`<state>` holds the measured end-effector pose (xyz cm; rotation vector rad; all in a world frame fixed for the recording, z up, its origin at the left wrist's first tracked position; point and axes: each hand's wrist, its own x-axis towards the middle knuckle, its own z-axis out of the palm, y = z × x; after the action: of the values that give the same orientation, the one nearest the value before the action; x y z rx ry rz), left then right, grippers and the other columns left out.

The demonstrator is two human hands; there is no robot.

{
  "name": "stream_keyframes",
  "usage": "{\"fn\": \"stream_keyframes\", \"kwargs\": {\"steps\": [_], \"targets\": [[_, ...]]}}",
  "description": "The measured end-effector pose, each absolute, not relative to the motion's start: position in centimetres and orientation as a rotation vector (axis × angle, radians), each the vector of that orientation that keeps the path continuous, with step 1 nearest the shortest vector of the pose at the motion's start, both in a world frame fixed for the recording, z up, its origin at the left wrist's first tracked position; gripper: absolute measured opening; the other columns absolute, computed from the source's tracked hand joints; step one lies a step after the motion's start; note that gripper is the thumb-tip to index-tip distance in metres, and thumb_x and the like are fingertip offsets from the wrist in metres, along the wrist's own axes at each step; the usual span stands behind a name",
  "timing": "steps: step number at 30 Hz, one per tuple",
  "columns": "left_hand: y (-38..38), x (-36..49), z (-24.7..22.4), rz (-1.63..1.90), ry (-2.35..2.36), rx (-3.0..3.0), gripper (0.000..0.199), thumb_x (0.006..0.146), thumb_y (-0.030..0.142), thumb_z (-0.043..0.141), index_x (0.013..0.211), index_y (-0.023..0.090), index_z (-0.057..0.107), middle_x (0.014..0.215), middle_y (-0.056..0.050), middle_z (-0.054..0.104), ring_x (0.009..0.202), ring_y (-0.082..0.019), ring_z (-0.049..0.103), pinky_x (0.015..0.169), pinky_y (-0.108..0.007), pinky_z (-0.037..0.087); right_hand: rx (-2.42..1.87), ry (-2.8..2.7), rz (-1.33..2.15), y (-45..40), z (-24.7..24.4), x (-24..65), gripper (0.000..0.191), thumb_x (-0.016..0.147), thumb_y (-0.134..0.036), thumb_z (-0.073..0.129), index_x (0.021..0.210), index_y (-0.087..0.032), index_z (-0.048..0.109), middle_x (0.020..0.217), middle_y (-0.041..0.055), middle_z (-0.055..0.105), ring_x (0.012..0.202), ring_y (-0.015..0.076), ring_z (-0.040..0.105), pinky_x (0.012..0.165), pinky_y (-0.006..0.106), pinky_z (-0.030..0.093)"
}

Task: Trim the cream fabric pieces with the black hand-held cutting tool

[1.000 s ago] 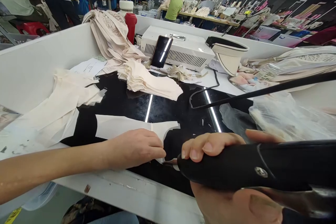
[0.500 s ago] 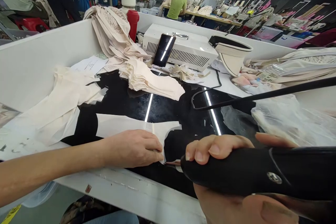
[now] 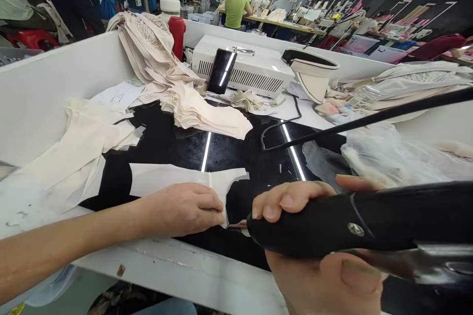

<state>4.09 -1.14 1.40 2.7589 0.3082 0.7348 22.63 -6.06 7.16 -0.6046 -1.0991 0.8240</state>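
My left hand (image 3: 185, 209) lies over the right end of a flat white cut piece (image 3: 155, 177), its fingers bent and pressed together at the piece's edge; what is under the fingertips is hidden. In my right hand (image 3: 295, 202) is a black handheld tool (image 3: 314, 226) with a screw in its side, fingers wrapped round it. The tool's thin metal tip (image 3: 237, 225) points left and reaches the edge of the piece beside my left fingertips. Under the piece is a glossy black plate (image 3: 162, 142).
Stacked cream fabric pieces (image 3: 207, 113) lie behind, more cream pieces (image 3: 84, 128) at left. A phone (image 3: 221, 71) leans on a white metal box (image 3: 254, 64). A black cord (image 3: 332, 128) crosses the right side, near clear plastic bags (image 3: 391, 152). People sit and stand beyond.
The view has shifted slightly, so most things appear further left. The right hand and tool have tilted a little, their rear end higher, with the tip still beside the left fingertips.
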Motion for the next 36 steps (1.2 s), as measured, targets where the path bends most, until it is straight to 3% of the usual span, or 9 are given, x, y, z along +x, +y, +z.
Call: {"fn": "stream_keyframes", "kwargs": {"steps": [9,36], "targets": [[-1.2,3.9,1.0,0.756,0.304,2.751,0.023,0.108,0.014,0.046,0.11,0.015,0.069,0.102,-0.008,0.074,0.1,-0.018,0.069,0.099,-0.029,0.055,-0.587,-0.982,0.654,-5.3,7.0,21.1,0.045,0.079,-0.043,0.084,0.114,-0.026,0.063,0.074,-0.0061,0.065,0.051,0.014,0.057,0.043,0.028,0.047],[-1.1,3.9,0.8,0.789,0.292,2.73,0.021,0.108,0.015,0.048,0.11,0.015,0.068,0.103,-0.008,0.074,0.101,-0.018,0.07,0.098,-0.031,0.057,-0.61,-1.046,0.685,-5.5,7.0,21.2,0.04,0.082,-0.036,0.081,0.115,-0.024,0.061,0.077,-0.004,0.068,0.055,0.0151,0.06,0.047,0.03,0.051]]}}
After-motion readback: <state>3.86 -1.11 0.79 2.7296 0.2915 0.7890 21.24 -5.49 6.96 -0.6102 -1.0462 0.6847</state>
